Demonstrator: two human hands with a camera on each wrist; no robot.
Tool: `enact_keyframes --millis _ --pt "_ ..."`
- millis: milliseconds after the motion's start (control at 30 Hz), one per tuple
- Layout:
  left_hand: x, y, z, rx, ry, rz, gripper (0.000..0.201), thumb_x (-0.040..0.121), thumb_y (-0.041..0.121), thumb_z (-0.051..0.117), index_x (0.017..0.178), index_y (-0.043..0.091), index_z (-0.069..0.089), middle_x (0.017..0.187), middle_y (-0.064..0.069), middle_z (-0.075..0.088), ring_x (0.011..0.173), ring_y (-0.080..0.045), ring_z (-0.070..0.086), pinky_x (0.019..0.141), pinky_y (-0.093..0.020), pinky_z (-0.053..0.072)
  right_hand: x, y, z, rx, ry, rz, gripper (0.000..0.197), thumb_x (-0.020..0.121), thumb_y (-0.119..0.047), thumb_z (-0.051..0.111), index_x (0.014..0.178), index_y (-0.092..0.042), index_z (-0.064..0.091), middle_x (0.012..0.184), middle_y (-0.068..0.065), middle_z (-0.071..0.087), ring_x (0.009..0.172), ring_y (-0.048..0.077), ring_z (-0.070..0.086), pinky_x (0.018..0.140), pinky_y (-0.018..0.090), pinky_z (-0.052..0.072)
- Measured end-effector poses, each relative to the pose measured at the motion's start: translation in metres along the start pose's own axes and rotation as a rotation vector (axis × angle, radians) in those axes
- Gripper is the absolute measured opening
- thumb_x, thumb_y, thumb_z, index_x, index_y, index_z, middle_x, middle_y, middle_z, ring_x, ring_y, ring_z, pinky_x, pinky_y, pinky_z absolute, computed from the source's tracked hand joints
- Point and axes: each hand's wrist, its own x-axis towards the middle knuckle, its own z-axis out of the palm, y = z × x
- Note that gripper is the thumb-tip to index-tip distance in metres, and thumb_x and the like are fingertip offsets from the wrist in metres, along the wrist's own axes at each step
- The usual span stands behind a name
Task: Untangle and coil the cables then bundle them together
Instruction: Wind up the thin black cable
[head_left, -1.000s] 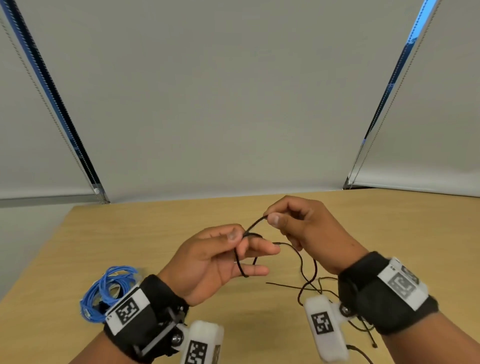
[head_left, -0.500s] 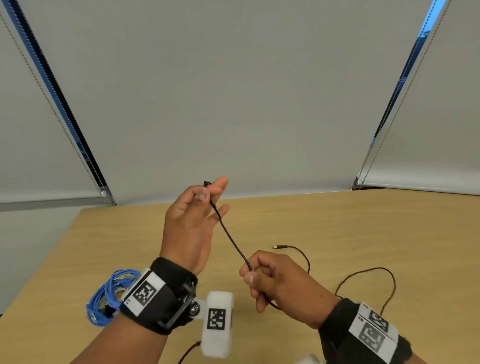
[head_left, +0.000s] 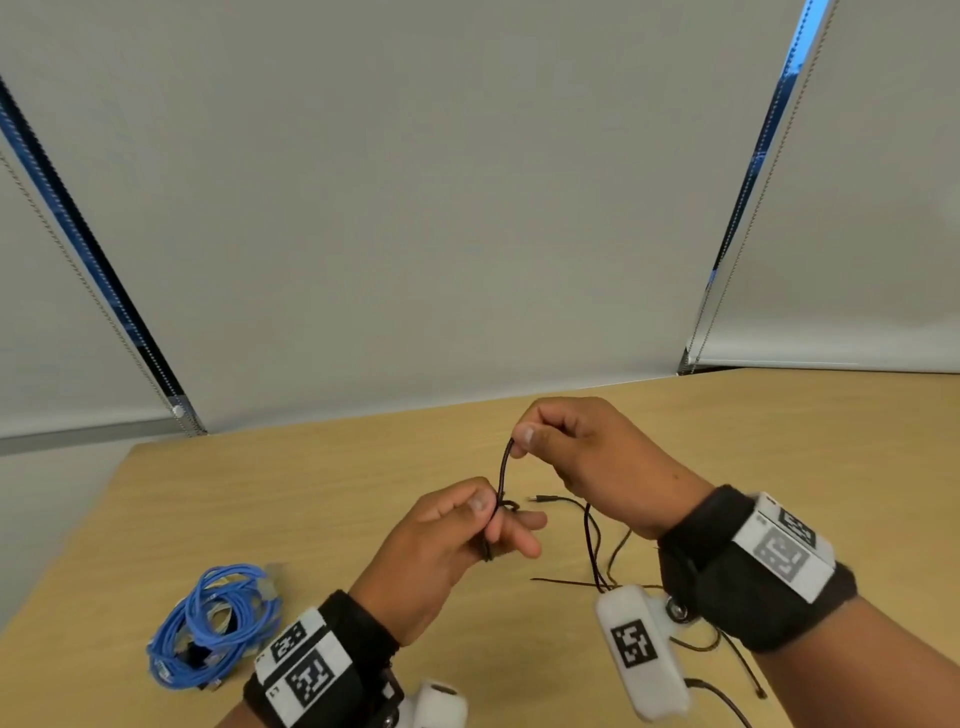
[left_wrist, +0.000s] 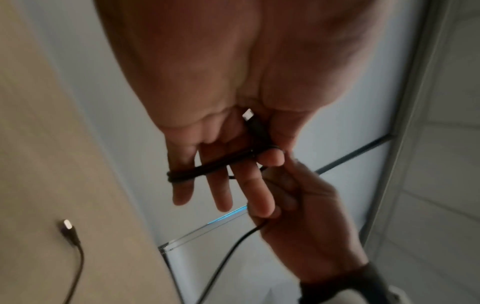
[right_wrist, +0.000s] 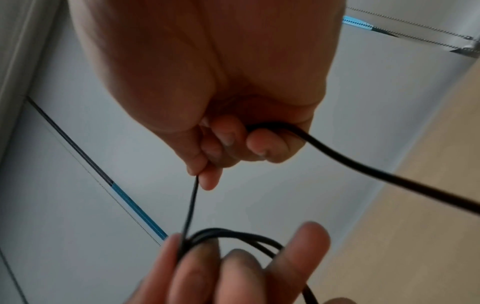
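Observation:
A thin black cable (head_left: 503, 470) runs taut between my two hands above the wooden table (head_left: 311, 499). My left hand (head_left: 498, 525) has several turns of it wound round its fingers (left_wrist: 207, 168), and the thumb pins the USB plug (left_wrist: 248, 114) against the palm. Just behind and above, my right hand (head_left: 522, 439) pinches the cable (right_wrist: 194, 185) between thumb and forefinger. The slack leaves under its curled fingers (right_wrist: 363, 164) and trails onto the table. The cable's other plug (head_left: 535, 499) lies free on the table.
A coiled blue cable (head_left: 218, 629) lies at the table's front left, beside my left wrist. Loose black cable (head_left: 597, 545) loops over the table under my right wrist. White roller blinds (head_left: 467, 208) hang behind the table's far edge.
Half a second ago my left hand was raised with the cable end and my right hand was low. Now the left is lower, the right is up behind it, and cable wraps the left fingers.

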Motion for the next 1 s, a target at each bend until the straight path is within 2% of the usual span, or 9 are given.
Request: enact_keyframes --millis 133,267,433,567,633,700,767,867,1000 --pt "-0.005 0.018 -0.001 -0.272 -0.052 0.039 0.031 0.101 0.027 0.047 0.075 0.012 0.056 0.118 -0.039 0.063 0.127 -0.05 0.055 0.1 -0.063 0.049 -0.001 0.016 0.004 0.167 0.028 0.023 0.02 0.102 -0.019 0.059 0.087 -0.011 0.071 0.057 -0.021 0.058 0.047 -0.003 0.048 0.046 0.01 0.036" --pt "-0.003 0.03 -0.003 -0.471 -0.082 0.131 0.031 0.103 0.026 0.048 0.079 0.006 0.051 0.132 -0.042 0.054 0.134 -0.05 0.048 0.101 -0.066 0.045 -0.014 0.037 0.026 0.285 -0.084 0.094 0.021 0.103 -0.029 0.056 0.094 -0.015 0.069 0.066 -0.004 0.051 0.052 0.008 0.039 0.049 0.026 0.033" --pt "0.01 0.038 -0.018 -0.471 0.146 0.269 0.028 0.103 0.029 0.045 0.085 0.009 0.052 0.14 -0.03 0.056 0.138 -0.038 0.049 0.105 -0.064 0.043 -0.034 0.048 0.068 0.16 -0.233 0.167 0.028 0.104 -0.047 0.044 0.102 -0.031 0.068 0.063 -0.009 0.056 0.052 0.009 0.046 0.053 0.027 0.042" --pt "0.016 0.033 -0.033 0.248 0.401 0.285 0.025 0.099 0.022 0.047 0.077 0.019 0.059 0.127 -0.002 0.071 0.127 -0.015 0.061 0.104 -0.051 0.047 -0.036 0.034 0.065 -0.043 -0.338 0.116 0.022 0.099 -0.045 0.051 0.102 -0.029 0.065 0.069 -0.015 0.06 0.061 0.0 0.052 0.06 0.023 0.047" --pt "0.014 0.021 -0.032 0.557 0.33 0.209 0.027 0.102 0.023 0.047 0.079 0.023 0.061 0.112 0.013 0.074 0.11 -0.005 0.066 0.096 -0.04 0.05 -0.028 0.02 0.053 -0.181 -0.268 -0.001 0.02 0.101 -0.039 0.054 0.092 -0.024 0.063 0.072 -0.006 0.061 0.059 0.002 0.05 0.059 0.023 0.044" --pt "0.01 0.011 -0.023 0.684 0.225 0.144 0.029 0.101 0.037 0.044 0.078 0.029 0.058 0.083 0.017 0.07 0.079 -0.006 0.062 0.074 -0.034 0.046 -0.016 0.008 0.038 -0.301 -0.158 -0.087 0.02 0.1 -0.033 0.059 0.081 -0.029 0.062 0.066 -0.012 0.061 0.058 0.003 0.052 0.056 0.018 0.04" --pt "0.007 0.008 -0.015 0.595 0.185 0.075 0.035 0.102 0.04 0.04 0.076 0.028 0.06 0.073 0.006 0.07 0.073 -0.017 0.063 0.07 -0.038 0.042 -0.008 0.002 0.026 -0.379 -0.067 -0.13 0.017 0.096 -0.029 0.065 0.08 -0.028 0.067 0.068 -0.022 0.064 0.066 -0.001 0.058 0.06 0.016 0.041" --pt "0.004 0.014 -0.01 0.224 0.122 -0.046 0.039 0.104 0.034 0.04 0.077 0.015 0.06 0.063 -0.011 0.061 0.08 -0.03 0.071 0.085 -0.049 0.05 -0.006 0.003 0.022 -0.332 0.0 -0.133 0.008 0.092 -0.031 0.071 0.087 -0.025 0.068 0.091 -0.011 0.067 0.072 0.005 0.062 0.07 0.031 0.055" --pt "-0.001 0.019 -0.009 -0.104 0.051 -0.082 0.034 0.1 0.034 0.048 0.075 0.013 0.056 0.057 -0.005 0.038 0.057 -0.024 0.052 0.089 -0.052 0.056 -0.008 0.006 0.028 0.036 -0.091 -0.089 0.009 0.099 -0.024 0.063 0.094 -0.017 0.058 0.094 -0.002 0.068 0.056 0.01 0.061 0.055 0.026 0.052"
